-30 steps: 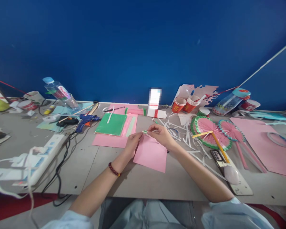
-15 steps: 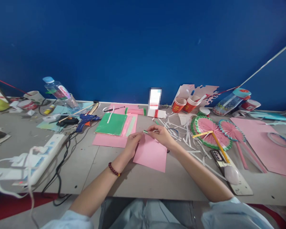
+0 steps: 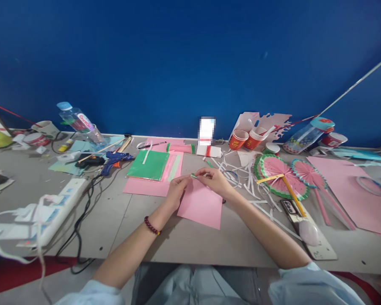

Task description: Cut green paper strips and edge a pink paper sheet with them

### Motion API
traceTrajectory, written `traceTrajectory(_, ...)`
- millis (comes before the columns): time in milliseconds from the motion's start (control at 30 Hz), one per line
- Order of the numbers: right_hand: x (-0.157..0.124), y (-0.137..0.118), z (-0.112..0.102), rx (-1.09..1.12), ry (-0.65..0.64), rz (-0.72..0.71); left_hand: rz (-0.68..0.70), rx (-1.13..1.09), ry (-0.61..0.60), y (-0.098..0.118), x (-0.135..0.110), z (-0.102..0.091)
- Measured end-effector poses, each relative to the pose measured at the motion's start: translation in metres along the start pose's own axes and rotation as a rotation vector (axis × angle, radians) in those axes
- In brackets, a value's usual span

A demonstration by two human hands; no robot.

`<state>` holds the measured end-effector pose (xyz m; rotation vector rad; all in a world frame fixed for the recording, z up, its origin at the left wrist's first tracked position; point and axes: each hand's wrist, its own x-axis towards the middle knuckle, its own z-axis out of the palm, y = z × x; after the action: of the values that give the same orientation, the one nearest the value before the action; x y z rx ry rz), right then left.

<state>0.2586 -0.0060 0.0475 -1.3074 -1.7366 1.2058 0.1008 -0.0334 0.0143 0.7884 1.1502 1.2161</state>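
Observation:
A pink sheet of paper (image 3: 200, 206) hangs at a slant beneath my two hands, its lower corner toward me. Along its far edge a small green-and-white strip (image 3: 193, 175) shows between my fingertips. My left hand (image 3: 178, 189) is closed in a pinch at the left end of that edge. From the right, my right hand (image 3: 214, 180) pinches the same edge, fingers bent over the strip. How the strip is joined to the sheet is hidden by my fingers. A green paper pack (image 3: 148, 166) lies on pink sheets, left of my left hand.
White paper strips (image 3: 249, 186) lie scattered right of my hands, beside watermelon-patterned paper fans (image 3: 281, 176) and a phone (image 3: 290, 207). Red paper cups (image 3: 239, 140) stand at the back. On the left are a blue glue gun (image 3: 116, 162), a power strip (image 3: 62, 212) and a tilted bottle (image 3: 79, 120).

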Motion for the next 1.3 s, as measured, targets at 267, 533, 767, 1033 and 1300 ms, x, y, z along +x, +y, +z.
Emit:
traceTrajectory(267, -0.0004, 0.0001, 0.0010, -0.027, 0.005, -0.008, -0.017, -0.014, -0.015, -0.0004, 0.0000, 0.0005)
traceTrajectory(533, -0.0012, -0.0002, 0.0008, -0.025, 0.002, -0.010, -0.010, -0.002, -0.014, -0.0007, 0.0004, -0.0002)
traceTrajectory(767, -0.0013, -0.0016, 0.0013, -0.055, 0.010, -0.018, -0.007, 0.005, -0.027, -0.0015, 0.0004, -0.0012)
traceTrajectory(1033, -0.0016, -0.0017, 0.0003, -0.047, 0.008, -0.009, 0.008, 0.012, -0.021, -0.0015, 0.0004, -0.0009)
traceTrajectory(1300, -0.0014, -0.0034, 0.0013, -0.063, 0.008, -0.025, 0.011, 0.026, 0.021, -0.0036, 0.0010, -0.0010)
